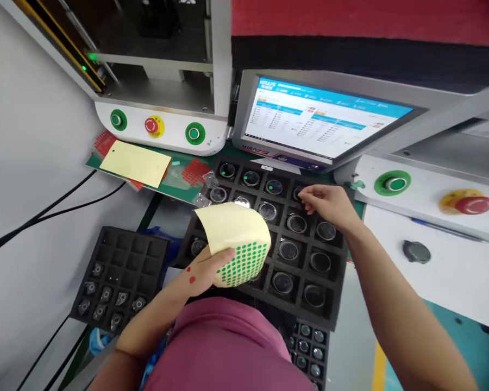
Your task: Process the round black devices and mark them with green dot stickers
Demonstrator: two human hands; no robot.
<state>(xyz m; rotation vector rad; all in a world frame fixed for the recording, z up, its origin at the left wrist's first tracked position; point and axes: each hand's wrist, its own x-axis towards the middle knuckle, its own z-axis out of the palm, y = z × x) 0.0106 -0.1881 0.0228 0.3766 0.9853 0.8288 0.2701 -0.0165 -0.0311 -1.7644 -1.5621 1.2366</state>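
My left hand (204,272) is closed on a curled pale-yellow sheet of green dot stickers (238,231), thumb lying on its dotted face. Under the sheet is a black foam tray (337,282), with round glass-like discs in its square compartments. Three discs in the far row, among them one disc (274,187), carry a small green dot. At the right end of that row my right hand (326,203) has its fingertips pinched together over another disc (297,193). Whatever is between those fingertips is hidden. Two red dots (190,275) are stuck near my left wrist.
A smaller black tray (136,244) with metal parts lies left. Behind are a yellow sheet (136,163), red sticker sheets, a monitor (321,122) and machine panels with buttons, including a red emergency stop (474,205). A dark round part (417,251) rests on white paper at right.
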